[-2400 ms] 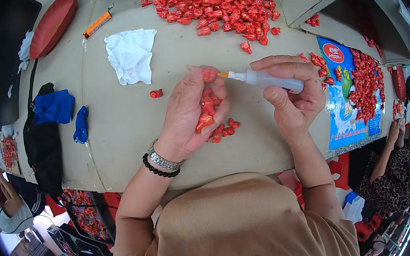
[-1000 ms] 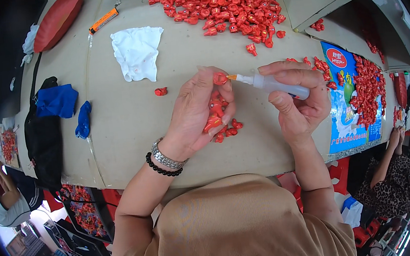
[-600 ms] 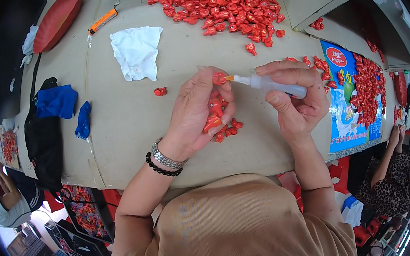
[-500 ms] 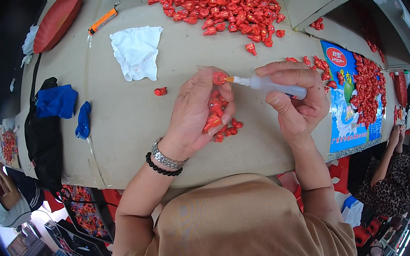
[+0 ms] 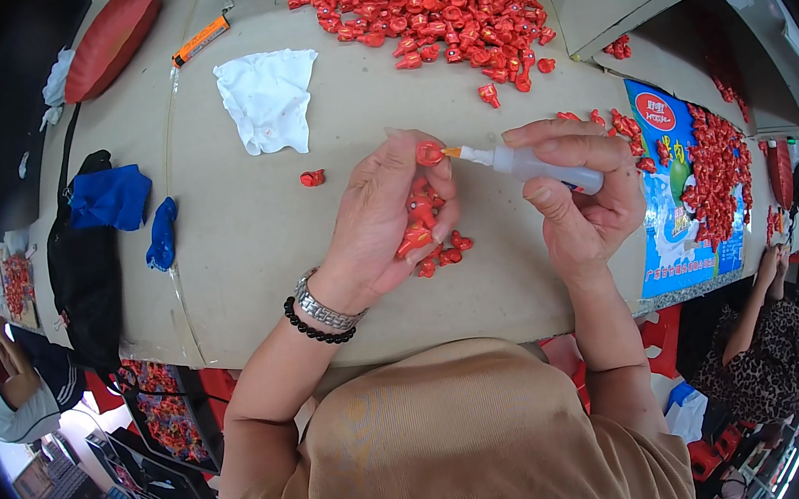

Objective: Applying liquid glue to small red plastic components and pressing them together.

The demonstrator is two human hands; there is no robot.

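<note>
My left hand (image 5: pixel 382 222) pinches a small red plastic piece (image 5: pixel 429 154) between thumb and fingertips, with several more red pieces (image 5: pixel 419 220) cupped in its palm. My right hand (image 5: pixel 581 196) grips a small clear squeeze bottle (image 5: pixel 537 164) lying sideways, and its orange nozzle touches the pinched piece. A few loose red pieces (image 5: pixel 449 252) lie on the table under my left hand. A single red piece (image 5: pixel 312 178) sits alone to the left.
A big heap of red pieces (image 5: pixel 433 7) covers the far table. A white rag (image 5: pixel 265 98), an orange utility knife (image 5: pixel 200 39), blue cloth (image 5: pixel 112 197) and a black bag (image 5: pixel 85 273) lie left. A printed box of red pieces (image 5: pixel 708 168) stands right. Another person (image 5: pixel 761 358) sits lower right.
The bottle's nozzle has stayed at the pinched piece. Both hands have barely shifted over the table.
</note>
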